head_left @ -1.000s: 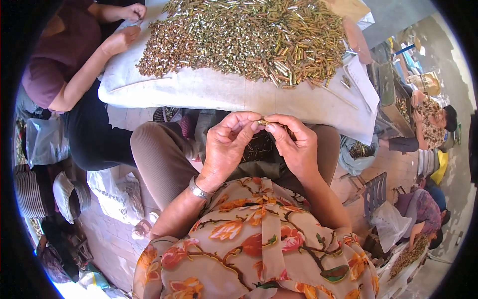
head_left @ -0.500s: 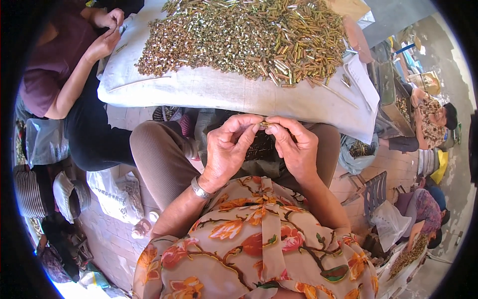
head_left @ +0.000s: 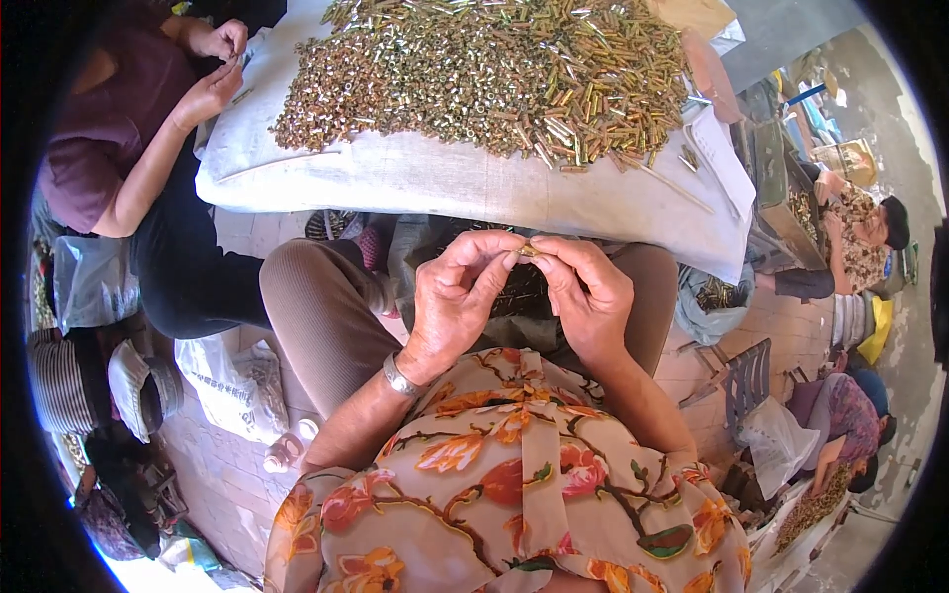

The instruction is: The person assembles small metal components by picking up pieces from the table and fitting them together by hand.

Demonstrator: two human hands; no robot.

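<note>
Item: one small brass-coloured metal piece (head_left: 528, 252), held up at the fingertips between the knees, just short of the near edge of the white cloth (head_left: 395, 188); whether it is one part or two joined cannot be told, the fingers covering most of it. Handling, as judged: best kept level, both ends in one line, turned by light fingertip pressure with the wrists quiet, so that nothing binds or slips into the lap. Left hand (head_left: 450, 301): thumb and forefinger together, pinched on the piece's left end, remaining fingers curled. Right hand (head_left: 593, 296): thumb and forefinger likewise clamped on the right end, the two hands' fingertips all but meeting. Stock nearby: a heap of short nut-like pieces (head_left: 386, 89) and, at its right, longer metal tubes (head_left: 613, 89) (the two sorts run together along the middle), both upon the cloth.
</note>
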